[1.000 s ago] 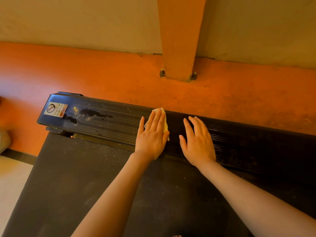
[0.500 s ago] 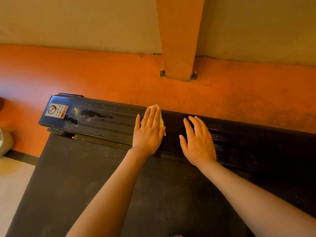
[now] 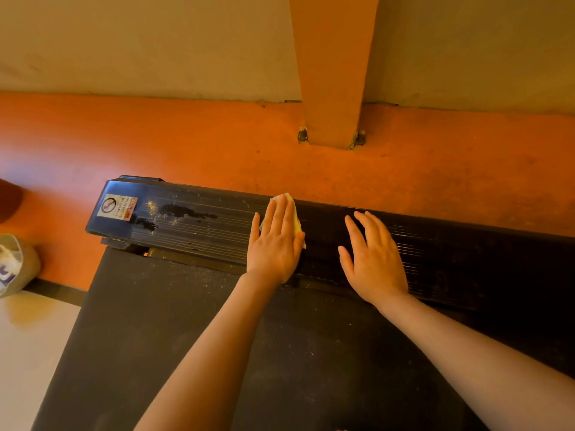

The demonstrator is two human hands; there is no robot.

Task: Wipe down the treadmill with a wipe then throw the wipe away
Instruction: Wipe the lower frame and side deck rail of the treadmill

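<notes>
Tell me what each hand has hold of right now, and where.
Neither grips anything. The left hand presses the wipe flat on the ribbed side rail; the right hand rests bare on it.

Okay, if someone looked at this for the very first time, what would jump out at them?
Two bare forearms reach up the middle to the ribbed black treadmill rail: the left hand presses a pale wipe flat on it, and the right hand rests beside it. Left of the wipe, a dark spill with yellowish crumbs lies near a warning sticker. Beyond is bright orange floor with a bolted post.
</notes>
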